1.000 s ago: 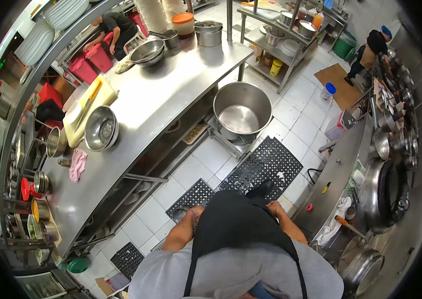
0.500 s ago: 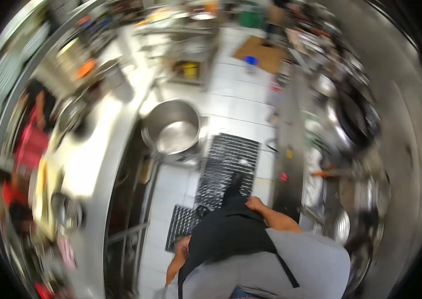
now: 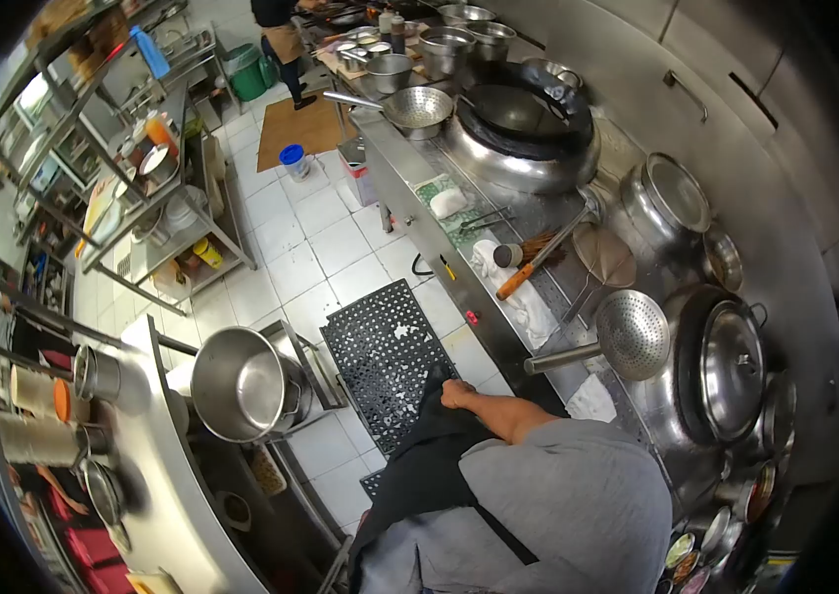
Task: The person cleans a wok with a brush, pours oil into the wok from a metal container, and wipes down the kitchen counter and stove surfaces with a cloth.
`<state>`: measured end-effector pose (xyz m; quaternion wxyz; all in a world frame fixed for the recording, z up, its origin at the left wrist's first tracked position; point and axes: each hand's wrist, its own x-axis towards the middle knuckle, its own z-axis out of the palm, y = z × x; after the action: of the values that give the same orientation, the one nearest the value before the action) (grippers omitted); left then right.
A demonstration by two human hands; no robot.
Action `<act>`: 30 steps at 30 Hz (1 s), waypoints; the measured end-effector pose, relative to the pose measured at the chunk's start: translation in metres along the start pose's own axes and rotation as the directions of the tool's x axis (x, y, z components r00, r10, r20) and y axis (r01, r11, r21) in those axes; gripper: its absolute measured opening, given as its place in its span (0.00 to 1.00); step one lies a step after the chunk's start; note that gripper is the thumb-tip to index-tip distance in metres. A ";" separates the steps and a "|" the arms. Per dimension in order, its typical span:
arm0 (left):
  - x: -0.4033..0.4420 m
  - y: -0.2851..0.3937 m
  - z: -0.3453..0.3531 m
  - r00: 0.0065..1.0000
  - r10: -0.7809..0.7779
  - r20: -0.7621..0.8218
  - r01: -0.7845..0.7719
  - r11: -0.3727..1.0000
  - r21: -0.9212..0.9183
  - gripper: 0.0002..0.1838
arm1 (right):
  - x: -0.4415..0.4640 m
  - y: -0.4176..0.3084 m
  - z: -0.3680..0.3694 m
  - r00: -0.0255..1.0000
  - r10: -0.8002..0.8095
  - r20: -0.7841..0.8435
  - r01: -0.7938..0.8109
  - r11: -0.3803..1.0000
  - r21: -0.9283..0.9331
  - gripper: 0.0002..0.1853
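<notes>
My right hand (image 3: 456, 393) is low in front of me, beside the black apron (image 3: 419, 445), its fingers curled closed. Whether anything is inside them is hidden. My left hand does not show. To the right of my right hand, a perforated strainer ladle (image 3: 632, 335) lies on the steel cooking range (image 3: 498, 342), its handle pointing left. Beyond it are a wooden-handled ladle (image 3: 538, 265), a wire skimmer (image 3: 604, 255) and a white cloth (image 3: 523, 302).
A large steel pot (image 3: 239, 384) stands at left on a low stand. A black rubber mat (image 3: 385, 346) covers the tiles ahead. Woks (image 3: 523, 129) line the range at right. A long steel counter (image 3: 172, 495) runs along my left. Further off, a person (image 3: 281, 45) stands near a blue-lidded bucket (image 3: 293, 161).
My view has swung to the right and sharpened, showing more of the range. The large pot now sits further left and lower. My left hand has gone out of sight.
</notes>
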<state>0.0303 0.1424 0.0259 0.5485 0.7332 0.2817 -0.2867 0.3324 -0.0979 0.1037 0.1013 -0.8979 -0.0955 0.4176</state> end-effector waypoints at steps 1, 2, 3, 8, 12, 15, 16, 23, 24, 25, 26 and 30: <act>0.004 0.005 -0.004 1.000 0.002 0.013 -0.003 1.000 0.011 0.28 | 0.004 -0.003 0.000 1.000 -0.007 0.004 0.007 1.000 -0.003 0.22; 0.010 0.012 -0.008 1.000 0.009 0.025 -0.010 1.000 0.022 0.28 | 0.009 -0.006 -0.001 0.999 0.050 0.014 -0.050 0.999 0.009 0.21; 0.014 0.018 -0.013 0.999 0.010 0.040 -0.012 0.999 0.035 0.28 | 0.013 -0.007 -0.002 0.999 0.051 0.016 -0.051 0.998 0.032 0.21; 0.038 0.044 -0.041 0.996 -0.001 0.094 -0.009 0.995 0.103 0.30 | 0.037 -0.003 -0.021 0.999 0.024 0.040 -0.028 0.995 0.095 0.21; 0.059 0.064 -0.071 0.992 -0.022 0.121 0.005 0.990 0.144 0.31 | 0.041 -0.007 -0.044 0.999 0.015 0.031 -0.021 0.984 0.178 0.20; 0.068 0.079 -0.092 0.989 -0.044 0.138 0.020 0.985 0.172 0.31 | 0.052 0.001 -0.051 0.997 0.070 0.045 -0.079 0.971 0.227 0.20; 0.071 0.083 -0.098 0.988 -0.051 0.146 0.024 0.983 0.180 0.31 | 0.053 0.002 -0.055 0.993 0.096 0.066 -0.108 0.967 0.231 0.19; 0.091 0.114 -0.146 0.979 -0.033 0.200 -0.009 0.979 0.204 0.33 | 0.065 0.022 -0.066 0.974 0.203 0.095 -0.224 0.916 0.334 0.19; 0.097 0.117 -0.153 0.976 -0.022 0.215 -0.023 0.979 0.202 0.33 | 0.072 0.026 -0.062 0.974 0.207 0.090 -0.225 0.906 0.357 0.19; 0.106 0.120 -0.159 0.972 -0.006 0.237 -0.040 0.981 0.190 0.34 | 0.078 0.030 -0.058 0.974 0.209 0.082 -0.225 0.898 0.377 0.19; 0.110 0.127 -0.164 0.967 0.016 0.255 -0.062 0.983 0.172 0.34 | 0.086 0.033 -0.047 0.972 0.233 0.041 -0.229 0.879 0.419 0.19; 0.158 0.137 -0.179 0.918 0.103 0.382 -0.137 0.989 0.062 0.35 | 0.089 0.043 -0.036 0.950 0.310 0.044 -0.293 0.831 0.473 0.18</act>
<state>0.2569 0.2983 0.0405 0.5763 0.7034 0.1127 -0.4004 0.4198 -0.1205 0.0497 0.2519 -0.8566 0.1540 0.4232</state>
